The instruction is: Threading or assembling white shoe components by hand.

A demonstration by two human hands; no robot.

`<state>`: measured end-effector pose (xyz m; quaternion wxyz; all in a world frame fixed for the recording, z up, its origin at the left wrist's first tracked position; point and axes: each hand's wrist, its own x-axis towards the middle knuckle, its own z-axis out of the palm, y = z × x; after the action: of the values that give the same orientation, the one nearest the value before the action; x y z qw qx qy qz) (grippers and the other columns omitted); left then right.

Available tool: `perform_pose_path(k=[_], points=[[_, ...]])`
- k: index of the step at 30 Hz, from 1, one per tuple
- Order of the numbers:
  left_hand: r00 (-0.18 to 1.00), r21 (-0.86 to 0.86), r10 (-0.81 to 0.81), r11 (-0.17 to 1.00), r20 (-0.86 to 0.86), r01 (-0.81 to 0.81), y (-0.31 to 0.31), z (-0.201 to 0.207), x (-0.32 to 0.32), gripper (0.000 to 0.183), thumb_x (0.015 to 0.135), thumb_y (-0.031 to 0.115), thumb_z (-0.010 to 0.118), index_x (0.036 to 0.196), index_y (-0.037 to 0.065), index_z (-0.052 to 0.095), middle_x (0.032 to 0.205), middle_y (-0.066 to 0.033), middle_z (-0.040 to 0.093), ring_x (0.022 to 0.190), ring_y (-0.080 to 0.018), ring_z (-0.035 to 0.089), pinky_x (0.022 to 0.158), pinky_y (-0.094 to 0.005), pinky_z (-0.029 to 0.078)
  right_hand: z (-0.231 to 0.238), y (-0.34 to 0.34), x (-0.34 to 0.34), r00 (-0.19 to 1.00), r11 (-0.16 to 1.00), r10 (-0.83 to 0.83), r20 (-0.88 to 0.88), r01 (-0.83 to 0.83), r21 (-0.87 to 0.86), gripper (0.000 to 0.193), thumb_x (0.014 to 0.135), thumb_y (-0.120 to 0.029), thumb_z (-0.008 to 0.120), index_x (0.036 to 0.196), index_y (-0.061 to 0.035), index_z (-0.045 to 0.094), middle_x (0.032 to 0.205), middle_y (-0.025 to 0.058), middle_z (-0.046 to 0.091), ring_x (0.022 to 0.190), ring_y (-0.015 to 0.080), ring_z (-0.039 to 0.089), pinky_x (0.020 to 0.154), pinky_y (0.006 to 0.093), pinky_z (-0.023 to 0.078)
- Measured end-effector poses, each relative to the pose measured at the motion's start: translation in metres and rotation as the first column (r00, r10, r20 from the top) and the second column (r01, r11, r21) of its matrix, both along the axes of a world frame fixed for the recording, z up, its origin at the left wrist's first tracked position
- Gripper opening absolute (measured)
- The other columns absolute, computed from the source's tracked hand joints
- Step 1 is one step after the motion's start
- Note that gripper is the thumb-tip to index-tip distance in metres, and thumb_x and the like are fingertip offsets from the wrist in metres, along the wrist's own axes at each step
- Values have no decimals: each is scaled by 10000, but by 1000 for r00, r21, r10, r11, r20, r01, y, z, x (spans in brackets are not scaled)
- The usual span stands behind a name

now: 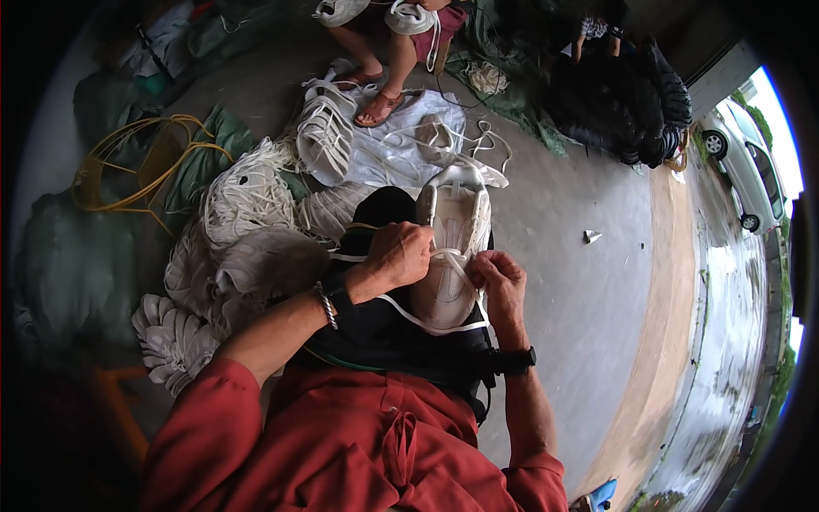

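Note:
A white sneaker upper (444, 294) lies over the black cloth (358, 337) on my lap, toe end toward me and heel opening away. White shoelace (452, 258) crosses its lower eyelets, and a loose length curves round the toe. My left hand (399, 253) is closed in a pinch on the lace at the upper's left edge; a lace end trails out to its left. At the right edge my right hand (502, 280) pinches the lace between thumb and fingers. The fingertips of my left hand are partly hidden.
Left of my knees lie a big bundle of white laces (247, 196) and stacked white uppers (175, 337). Ahead, more uppers (326, 136) rest on a white sheet (401, 158) by a seated person's feet (375, 109). A yellow wire frame (141, 171) stands farther left.

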<state>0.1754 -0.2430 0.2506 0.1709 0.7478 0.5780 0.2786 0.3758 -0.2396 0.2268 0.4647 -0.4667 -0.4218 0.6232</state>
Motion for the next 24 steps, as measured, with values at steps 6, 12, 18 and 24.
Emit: perform_pose_path(k=[6, 12, 18, 24], points=[[1000, 7, 21, 1000, 14, -21, 2, -1, 1, 107, 727, 57, 503, 636, 13, 537, 608, -177, 563, 599, -360, 573, 510, -439, 436, 5, 5, 1, 998, 1000, 31, -63, -31, -1, 65, 816, -58, 575, 809, 6, 584, 672, 14, 568, 550, 78, 484, 520, 210, 389], [1000, -1, 3, 1000, 15, -3, 5, 0, 7, 101, 717, 81, 523, 647, 16, 553, 621, -201, 576, 623, -383, 588, 542, -456, 467, 16, 13, 8, 997, 997, 76, -29, -76, 17, 48, 784, -29, 582, 829, -18, 571, 670, -1, 559, 551, 64, 476, 498, 200, 365], [999, 8, 9, 1000, 43, -10, 2, -1, -2, 74, 728, 44, 513, 665, 11, 495, 615, -183, 530, 607, -375, 553, 501, -426, 403, 11, 21, 0, 992, 991, 122, 13, -123, 56, 70, 752, -10, 572, 821, -19, 565, 689, 4, 568, 596, 62, 489, 524, 207, 379], [1000, -3, -2, 1000, -5, 2, 3, 8, 4, 59, 715, 46, 514, 668, 11, 516, 620, -205, 547, 635, -395, 559, 527, -455, 422, 17, 23, -12, 777, 814, -108, 621, -289, 503, 64, 742, -36, 565, 789, 5, 552, 682, 152, 587, 604, 238, 583, 562, 327, 459]])
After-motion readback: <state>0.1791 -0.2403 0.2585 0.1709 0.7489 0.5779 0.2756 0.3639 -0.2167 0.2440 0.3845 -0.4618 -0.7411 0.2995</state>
